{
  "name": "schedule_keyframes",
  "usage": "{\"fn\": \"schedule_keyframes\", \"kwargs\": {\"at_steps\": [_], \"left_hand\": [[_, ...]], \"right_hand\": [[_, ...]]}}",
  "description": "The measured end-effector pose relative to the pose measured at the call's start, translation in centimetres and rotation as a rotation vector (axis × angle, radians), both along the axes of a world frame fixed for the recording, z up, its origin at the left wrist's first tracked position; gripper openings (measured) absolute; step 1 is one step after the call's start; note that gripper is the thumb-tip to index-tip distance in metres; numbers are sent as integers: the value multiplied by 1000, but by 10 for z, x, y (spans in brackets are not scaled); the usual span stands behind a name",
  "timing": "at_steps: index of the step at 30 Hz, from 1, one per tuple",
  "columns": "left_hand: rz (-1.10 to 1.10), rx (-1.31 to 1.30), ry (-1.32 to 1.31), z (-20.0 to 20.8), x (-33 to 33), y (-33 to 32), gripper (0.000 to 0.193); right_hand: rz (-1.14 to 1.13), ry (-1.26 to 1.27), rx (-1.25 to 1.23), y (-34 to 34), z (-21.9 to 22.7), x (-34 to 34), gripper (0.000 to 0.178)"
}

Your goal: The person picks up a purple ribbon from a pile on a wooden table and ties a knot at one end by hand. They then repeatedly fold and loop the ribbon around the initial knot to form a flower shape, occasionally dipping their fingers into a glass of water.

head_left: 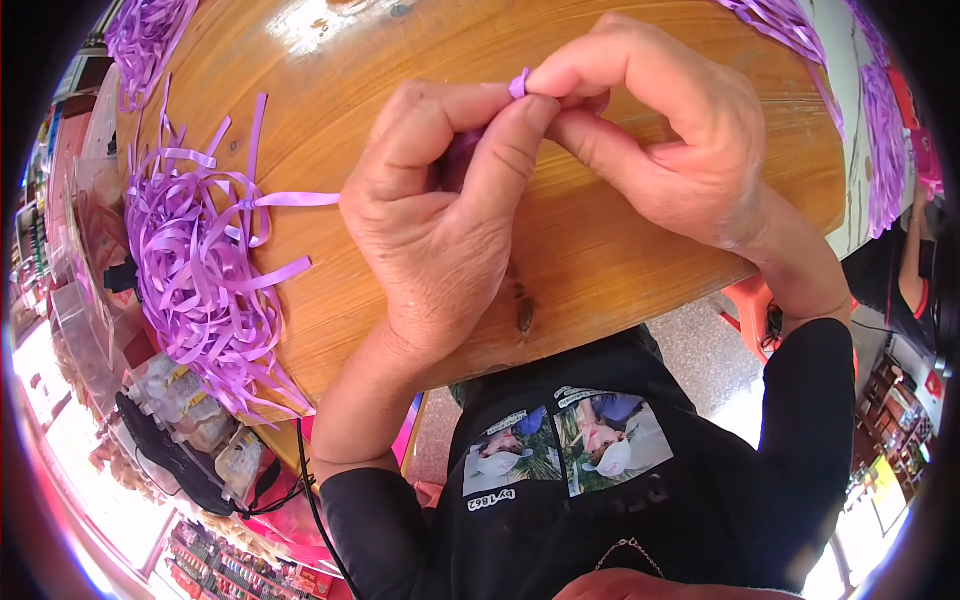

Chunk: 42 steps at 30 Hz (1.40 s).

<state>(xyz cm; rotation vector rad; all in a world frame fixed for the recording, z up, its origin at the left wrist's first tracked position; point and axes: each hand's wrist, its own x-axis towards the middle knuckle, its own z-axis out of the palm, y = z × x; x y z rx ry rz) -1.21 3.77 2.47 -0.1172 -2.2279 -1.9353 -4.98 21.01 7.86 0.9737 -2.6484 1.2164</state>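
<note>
Both hands meet above the far middle of the wooden table (pixel 590 270). Between their fingertips is a small loop of purple ribbon (pixel 519 84). My left hand (pixel 435 205) pinches it with thumb and index finger, the other fingers curled in. From the right, my right hand (pixel 680 130) pinches at the same loop, its thumb touching the left thumb. A ribbon strip (pixel 300 199) runs from the pile on the left and passes out of sight behind my left hand. Whether it joins the loop is hidden.
A tangled heap of purple ribbons (pixel 205 270) covers the table's left edge. More ribbon bundles lie at the far left (pixel 150 40) and far right (pixel 775 25), and another hangs at the right (pixel 885 150). Clear plastic packages (pixel 190 400) sit below the heap. A red stool (pixel 750 310) stands under the table.
</note>
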Motion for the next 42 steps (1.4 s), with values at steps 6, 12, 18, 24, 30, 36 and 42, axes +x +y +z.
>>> {"fn": "schedule_keyframes", "kwargs": {"at_steps": [6, 12, 18, 24, 30, 36, 42], "left_hand": [[-17, 214, -55, 1, -2, 4, 4], [-72, 288, -175, 2, 0, 0, 6], [-173, 272, -437, 12, -5, -8, 9], [-220, 267, -527, 17, -8, -7, 12], [-120, 237, -417, 15, -6, -2, 12], [-96, 221, -286, 10, -1, -2, 11], [-122, 240, -257, 9, 1, -3, 13]], "right_hand": [[5, -540, -220, 0, -8, -13, 21], [451, 363, -206, 4, -27, -32, 24], [323, 244, -25, 7, -8, -15, 25], [270, 215, 46, 11, -5, -18, 26], [127, 242, 39, 11, -1, -14, 22], [141, -27, -18, 9, 7, -12, 17], [149, 43, -98, 4, -12, -10, 12]]}}
